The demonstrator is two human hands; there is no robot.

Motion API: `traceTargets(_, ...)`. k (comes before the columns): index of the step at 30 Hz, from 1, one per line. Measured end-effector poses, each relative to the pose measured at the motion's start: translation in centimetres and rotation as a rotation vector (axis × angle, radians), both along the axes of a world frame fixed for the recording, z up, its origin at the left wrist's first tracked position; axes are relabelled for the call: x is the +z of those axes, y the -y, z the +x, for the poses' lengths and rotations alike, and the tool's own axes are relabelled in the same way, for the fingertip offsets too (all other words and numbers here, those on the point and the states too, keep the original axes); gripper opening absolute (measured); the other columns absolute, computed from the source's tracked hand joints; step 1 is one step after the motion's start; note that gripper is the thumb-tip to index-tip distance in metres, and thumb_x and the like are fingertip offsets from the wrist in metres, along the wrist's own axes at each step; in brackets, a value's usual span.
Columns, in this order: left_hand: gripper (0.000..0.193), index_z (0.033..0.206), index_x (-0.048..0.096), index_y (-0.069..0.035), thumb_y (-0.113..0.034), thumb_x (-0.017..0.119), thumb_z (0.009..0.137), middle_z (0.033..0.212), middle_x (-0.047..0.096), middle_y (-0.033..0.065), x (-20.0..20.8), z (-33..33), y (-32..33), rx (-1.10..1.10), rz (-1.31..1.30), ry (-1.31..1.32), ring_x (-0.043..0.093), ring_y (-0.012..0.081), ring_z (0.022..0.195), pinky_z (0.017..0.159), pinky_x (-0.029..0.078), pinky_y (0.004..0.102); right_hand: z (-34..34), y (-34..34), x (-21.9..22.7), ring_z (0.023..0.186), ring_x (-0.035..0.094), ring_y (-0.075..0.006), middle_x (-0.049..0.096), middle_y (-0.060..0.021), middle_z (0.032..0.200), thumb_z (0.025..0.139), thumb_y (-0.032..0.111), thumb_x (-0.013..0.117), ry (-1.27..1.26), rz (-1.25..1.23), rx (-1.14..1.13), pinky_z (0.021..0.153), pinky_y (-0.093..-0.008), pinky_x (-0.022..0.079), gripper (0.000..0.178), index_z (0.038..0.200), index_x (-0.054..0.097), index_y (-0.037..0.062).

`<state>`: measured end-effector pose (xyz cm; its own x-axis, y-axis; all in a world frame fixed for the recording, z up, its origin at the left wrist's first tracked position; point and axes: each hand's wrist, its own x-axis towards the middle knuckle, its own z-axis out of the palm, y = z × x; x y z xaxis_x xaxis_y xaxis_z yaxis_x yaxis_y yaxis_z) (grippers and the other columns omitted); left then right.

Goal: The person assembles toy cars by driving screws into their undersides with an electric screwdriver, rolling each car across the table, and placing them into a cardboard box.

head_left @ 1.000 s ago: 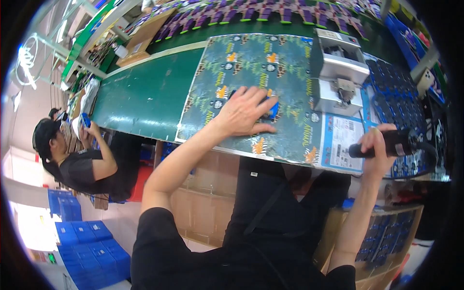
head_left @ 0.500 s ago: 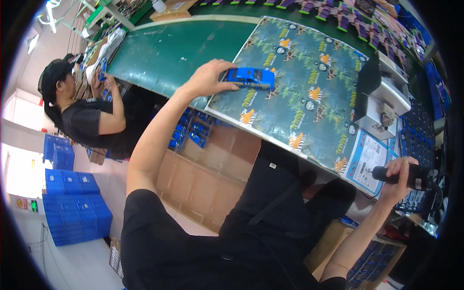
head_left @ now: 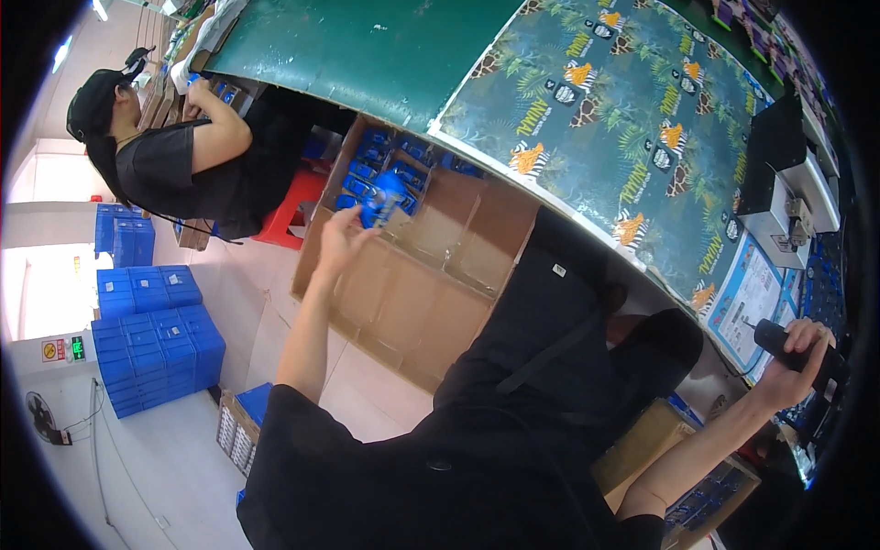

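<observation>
Over a divided cardboard box [head_left: 417,344], my left hand [head_left: 341,246] pinches a blue toy car [head_left: 385,200], which is smeared by motion. Several more blue toy cars [head_left: 367,158] lie in the box's far compartments, just beyond the held one. At the right, my right hand [head_left: 796,365] is wrapped round a black electric screwdriver [head_left: 777,340], its thin bit pointing left. The screwdriver is above the near right corner of the bench, beside a printed sheet [head_left: 744,291].
A patterned mat [head_left: 596,119] covers part of the green bench [head_left: 357,55]. A grey-white device [head_left: 779,188] stands at its right end. On the left are a co-worker [head_left: 179,151], a red stool [head_left: 295,209] and stacked blue crates [head_left: 160,353]. Another cardboard box [head_left: 646,449] stands low at the right.
My left hand has carried the blue toy car from the mat down and left, over the cardboard box. The view has shifted too; my right hand keeps its hold on the screwdriver.
</observation>
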<state>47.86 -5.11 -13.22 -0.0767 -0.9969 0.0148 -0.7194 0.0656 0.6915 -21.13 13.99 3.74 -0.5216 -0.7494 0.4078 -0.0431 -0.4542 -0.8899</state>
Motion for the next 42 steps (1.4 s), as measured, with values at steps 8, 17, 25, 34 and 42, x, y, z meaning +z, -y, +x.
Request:
traceTargets(8,0.029,0.11,0.065,-0.009,-0.015,0.065,0.082,0.105,0.068,0.0144,-13.2,-5.7,5.5,-0.416,-0.022,0.903,0.065,0.0301,0.101,0.081,0.053,0.0444,1.5,0.8,0.3,0.065,0.043,-0.0119,0.042,-0.0014,0.073,0.099,0.014,0.052,-0.109,0.073,-0.041,0.069,-0.0293,0.036,0.01,0.099,0.054,0.0043)
traceTargets(17,0.042,0.117,0.059,-0.007,-0.021,0.071,0.08,0.105,0.069,0.019,-13.7,-11.6,8.4,-0.047,0.145,0.532,0.067,0.0377,0.095,0.08,0.055,0.0467,1.5,0.4,0.6,0.064,0.045,-0.0128,0.044,-0.0021,0.072,0.098,0.014,0.052,-0.186,0.075,-0.059,0.068,-0.0298,0.036,0.012,0.101,0.055,0.0032)
traceTargets(25,0.041,0.11,0.066,-0.003,-0.024,0.078,0.078,0.098,0.07,0.0208,-14.8,-10.3,1.6,-0.22,0.212,0.315,0.069,0.0358,0.088,0.077,0.055,0.0446,1.4,0.4,0.4,0.064,0.047,-0.0148,0.048,-0.0038,0.074,0.097,0.011,0.052,-0.118,0.021,-0.047,0.068,-0.0324,0.039,0.014,0.107,0.057,0.0017)
traceTargets(34,0.019,0.101,0.07,-0.001,-0.007,0.074,0.083,0.08,0.069,0.007,8.1,-30.9,-5.8,-0.723,0.126,-0.214,0.066,0.013,0.072,0.064,0.052,0.0268,0.9,-9.6,7.0,0.056,0.047,-0.0116,0.049,-0.0021,0.07,0.092,0.03,0.063,-0.045,-0.208,-0.022,0.062,-0.0297,0.041,0.031,0.103,0.049,0.0047)
traceTargets(42,0.045,0.108,0.065,0.004,-0.033,0.075,0.085,0.095,0.069,0.0191,15.6,-63.6,-14.4,-1.004,-0.03,-0.617,0.069,0.0275,0.083,0.068,0.053,0.0372,2.0,-16.2,7.8,0.049,0.051,-0.0123,0.053,-0.0023,0.065,0.084,0.028,0.074,0.072,-0.185,-0.132,0.053,-0.0265,0.047,0.038,0.097,0.048,0.0035)
